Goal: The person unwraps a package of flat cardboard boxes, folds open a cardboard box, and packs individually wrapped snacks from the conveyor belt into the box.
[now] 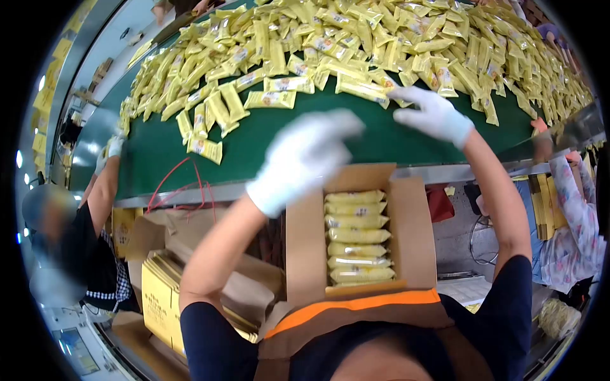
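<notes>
While my gloved right hand (434,114) reaches open-fingered onto the yellow packets (356,89) at the green belt's (267,136) near edge, my left hand (298,159) hovers blurred and empty above the cardboard box (305,247), where a row of packets already lies.

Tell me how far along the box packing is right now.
Done: the open cardboard box holds a neat column of yellow packets, filling its visible middle. In hand: nothing visibly held; the gloved right hand reaches to the loose packets on the green belt, while the left hand, blurred, hangs above the box. Left: a large heap on the belt.
</notes>
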A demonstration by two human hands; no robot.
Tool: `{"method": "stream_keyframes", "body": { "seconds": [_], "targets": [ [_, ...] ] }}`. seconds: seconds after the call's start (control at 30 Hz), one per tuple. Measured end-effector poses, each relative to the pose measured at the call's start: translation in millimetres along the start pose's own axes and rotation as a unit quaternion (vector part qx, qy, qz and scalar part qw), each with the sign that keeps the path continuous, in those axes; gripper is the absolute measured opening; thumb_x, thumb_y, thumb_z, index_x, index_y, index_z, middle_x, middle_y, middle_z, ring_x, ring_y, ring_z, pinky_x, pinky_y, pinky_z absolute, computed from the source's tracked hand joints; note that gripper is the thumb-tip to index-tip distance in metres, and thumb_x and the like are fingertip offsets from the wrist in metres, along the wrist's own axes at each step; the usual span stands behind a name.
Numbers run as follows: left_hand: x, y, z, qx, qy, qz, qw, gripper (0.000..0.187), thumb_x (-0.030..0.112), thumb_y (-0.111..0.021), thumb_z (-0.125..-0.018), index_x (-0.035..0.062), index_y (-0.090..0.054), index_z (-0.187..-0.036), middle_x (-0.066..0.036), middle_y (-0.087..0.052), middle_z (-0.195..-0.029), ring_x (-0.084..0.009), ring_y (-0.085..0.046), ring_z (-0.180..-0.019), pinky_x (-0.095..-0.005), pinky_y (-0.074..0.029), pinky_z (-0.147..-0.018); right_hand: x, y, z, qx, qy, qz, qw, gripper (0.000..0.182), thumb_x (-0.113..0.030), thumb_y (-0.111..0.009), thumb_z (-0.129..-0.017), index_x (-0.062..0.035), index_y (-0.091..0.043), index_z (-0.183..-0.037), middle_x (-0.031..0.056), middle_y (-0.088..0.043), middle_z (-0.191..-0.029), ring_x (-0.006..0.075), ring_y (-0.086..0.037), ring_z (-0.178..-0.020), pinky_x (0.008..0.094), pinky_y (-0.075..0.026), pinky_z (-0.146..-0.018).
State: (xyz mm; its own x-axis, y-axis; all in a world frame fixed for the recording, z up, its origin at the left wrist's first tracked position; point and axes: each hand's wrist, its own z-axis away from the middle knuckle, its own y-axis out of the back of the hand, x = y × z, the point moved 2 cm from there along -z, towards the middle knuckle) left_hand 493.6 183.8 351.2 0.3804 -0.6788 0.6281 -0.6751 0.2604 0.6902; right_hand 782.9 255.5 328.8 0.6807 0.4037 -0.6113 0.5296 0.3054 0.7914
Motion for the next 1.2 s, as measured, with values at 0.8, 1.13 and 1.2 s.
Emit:
{"method": "stream_keyframes", "body": {
  "seconds": [0.8, 1.13, 1.2],
  "targets": [
    [-104, -5, 80, -0.211, 0.176, -0.373, 0.886, 0.046, 0.012, -0.068, -0.077, 0.0137, -0.060, -0.122, -0.008, -0.061, -0.108, -0.0291, -0.061, -0.103, -0.0501, -0.042, -0.100, 35, -88, 24, 0.064, 0.222, 0.250, 0.940, 0.027, -0.031, -0.073, -0.077, -0.0118, -0.058, -0.088, 0.0040, -0.063, -0.082, 0.0241, -0.063, -0.089, 0.0405, -0.042, -0.098],
    [-120, -17, 7, -0.120, 0.114, -0.321, 0.933, 0.040, 0.017, -0.069, -0.080, 0.0126, -0.060, -0.119, -0.010, -0.063, -0.112, -0.0306, -0.058, -0.110, -0.0409, -0.045, -0.097, 78, -41, -65, -0.017, -0.132, 0.244, 0.961, 0.063, -0.056, -0.031, -0.099, -0.0054, -0.068, -0.098, 0.0211, -0.067, -0.099, 0.0384, -0.064, -0.093, 0.0458, -0.051, -0.083],
    [-119, -18, 1, -0.166, 0.153, -0.365, 0.903, 0.040, 0.017, -0.071, -0.077, 0.0133, -0.061, -0.115, -0.010, -0.062, -0.108, -0.0294, -0.058, -0.107, -0.0405, -0.045, -0.096, 81, -41, -64, -0.001, -0.091, 0.263, 0.960, 0.061, -0.058, -0.038, -0.096, -0.0039, -0.066, -0.102, 0.0216, -0.067, -0.103, 0.0389, -0.064, -0.096, 0.0455, -0.051, -0.084]
  ]
}}
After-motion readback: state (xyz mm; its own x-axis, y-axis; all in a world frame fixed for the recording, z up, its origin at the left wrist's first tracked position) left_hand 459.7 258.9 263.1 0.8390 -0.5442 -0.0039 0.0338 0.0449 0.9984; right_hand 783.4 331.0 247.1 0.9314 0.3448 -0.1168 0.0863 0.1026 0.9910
